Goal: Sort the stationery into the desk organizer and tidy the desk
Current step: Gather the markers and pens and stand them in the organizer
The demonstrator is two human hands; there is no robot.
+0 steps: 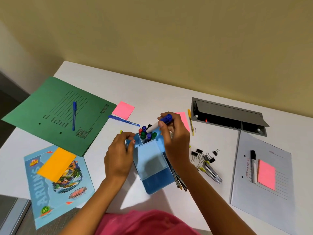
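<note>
A light blue desk organizer (150, 160) stands at the middle of the white desk (169, 92). Its far compartment holds several capped markers (146, 133). My right hand (174, 139) grips a white marker with a blue cap (160, 122), tilted above that compartment. My left hand (119, 153) holds the organizer's left wall, fingers curled over its edge. Several pencils (177, 177) lean at the organizer's right side, partly hidden by my right wrist.
A green folder (55, 114) with a blue pen (74, 116) lies far left, another blue pen (123, 120) and pink sticky notes (123, 110) beside it. A notebook (57, 180) sits near left. Binder clips (203, 155), a grey file (264, 180) with black marker (253, 165), a yellow pen (191, 122) and a cable hatch (227, 116) are right.
</note>
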